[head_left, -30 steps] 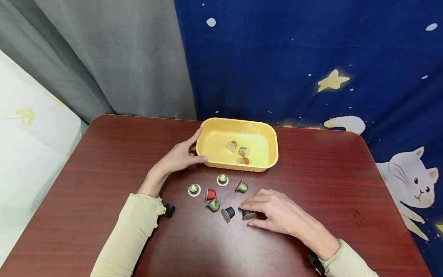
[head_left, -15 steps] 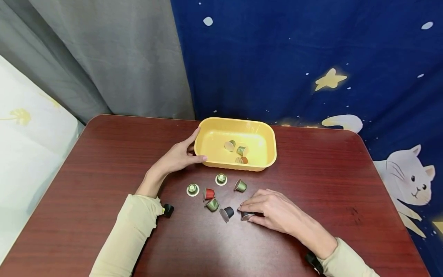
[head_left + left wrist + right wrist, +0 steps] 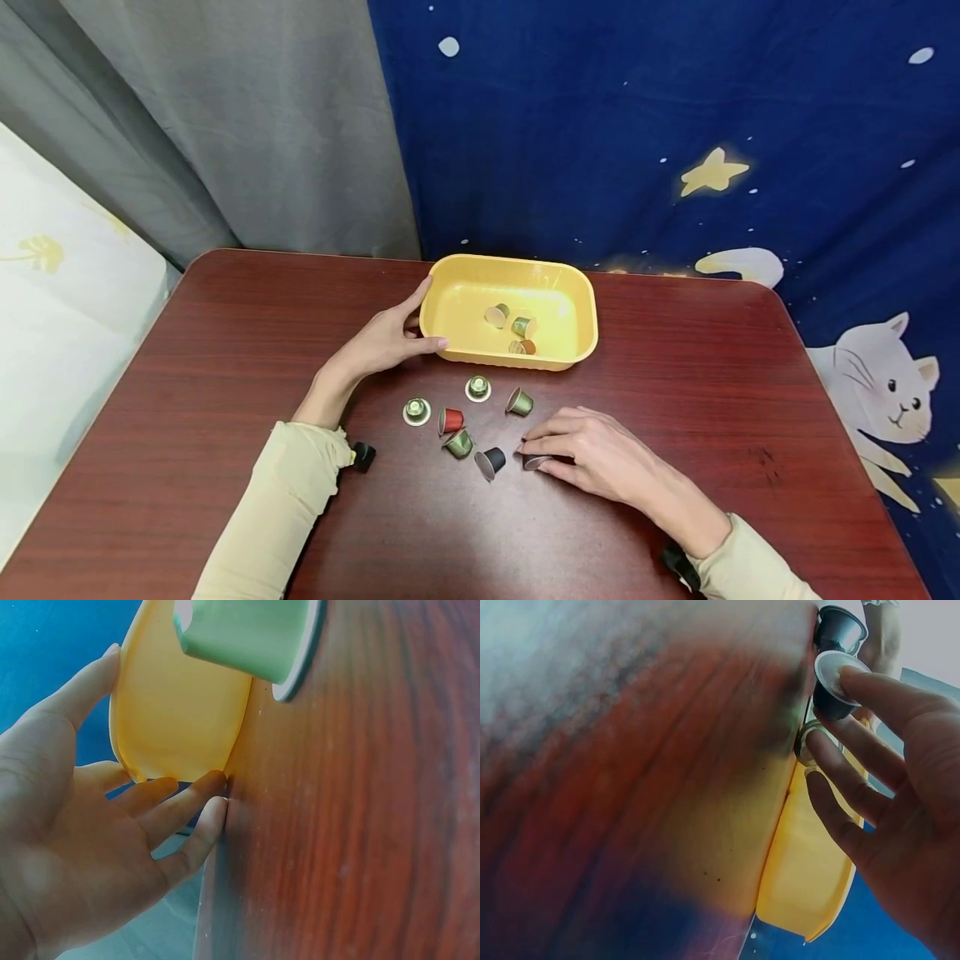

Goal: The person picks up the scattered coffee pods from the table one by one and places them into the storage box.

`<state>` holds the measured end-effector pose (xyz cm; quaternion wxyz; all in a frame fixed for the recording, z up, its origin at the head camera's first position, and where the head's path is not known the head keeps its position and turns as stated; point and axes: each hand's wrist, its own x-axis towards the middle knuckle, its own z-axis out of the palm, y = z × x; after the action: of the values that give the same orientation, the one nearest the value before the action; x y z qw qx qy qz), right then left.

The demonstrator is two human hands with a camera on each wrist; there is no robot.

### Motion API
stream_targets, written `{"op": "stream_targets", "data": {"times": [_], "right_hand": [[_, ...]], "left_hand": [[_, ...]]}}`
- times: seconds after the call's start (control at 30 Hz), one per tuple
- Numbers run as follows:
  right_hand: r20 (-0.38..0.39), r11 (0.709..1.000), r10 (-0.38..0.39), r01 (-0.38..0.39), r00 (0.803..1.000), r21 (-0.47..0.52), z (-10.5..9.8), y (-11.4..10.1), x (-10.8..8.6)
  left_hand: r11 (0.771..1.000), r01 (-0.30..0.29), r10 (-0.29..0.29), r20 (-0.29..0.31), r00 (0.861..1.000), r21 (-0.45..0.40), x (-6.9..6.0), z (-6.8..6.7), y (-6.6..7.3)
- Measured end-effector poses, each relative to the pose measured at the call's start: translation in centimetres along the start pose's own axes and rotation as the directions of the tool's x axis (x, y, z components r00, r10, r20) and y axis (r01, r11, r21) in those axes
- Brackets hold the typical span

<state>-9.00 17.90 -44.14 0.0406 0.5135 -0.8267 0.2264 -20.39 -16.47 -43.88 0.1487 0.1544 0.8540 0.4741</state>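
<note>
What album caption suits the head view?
Left grip on a yellow tub, right grip pinching a dark pod, loose pods nearby.

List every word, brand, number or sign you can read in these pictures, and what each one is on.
None can be read in any view.
Black cup-shaped capsule in the right hand: no lettering can be made out.
Small green and orange-brown capsules in the yellow rectangular plastic tub: any print is too small to read.
Dark blue cloth backdrop: a yellow star and a pale cat, no lettering.
</note>
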Motion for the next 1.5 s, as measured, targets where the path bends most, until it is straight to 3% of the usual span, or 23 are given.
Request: {"op": "stream_targets", "data": {"times": [0.23,0.47,0.77,1.13,1.5], "right_hand": [[-0.033,1.000,0.026,-0.025,0.999,0.015,-0.2,0.1,0.1],[-0.082,0.999,-0.052,0.052,0.995,-0.003,-0.8,0.1,0.4],[-0.124,0.996,-0.093,0.091,0.988,-0.021,-2.1,-0.1,1.1],[-0.133,0.993,-0.107,0.099,0.985,-0.070,-3.2,0.4,1.6],[-0.119,0.992,-0.063,0.049,0.991,-0.118,-4.4,0.8,2.1]], "left_hand": [[1.000,0.010,-0.010,0.003,1.000,0.001,0.1,0.1,-0.1],[1.000,0.006,-0.006,0.003,1.000,-0.009,0.0,0.1,-0.1],[1.000,0.003,-0.003,-0.003,1.000,-0.017,-0.1,0.1,-0.1],[1.000,0.010,-0.010,0.008,1.000,-0.015,-0.2,0.1,0.0],[1.000,0.005,-0.005,0.013,1.000,-0.020,-0.1,0.0,0.1]]}}
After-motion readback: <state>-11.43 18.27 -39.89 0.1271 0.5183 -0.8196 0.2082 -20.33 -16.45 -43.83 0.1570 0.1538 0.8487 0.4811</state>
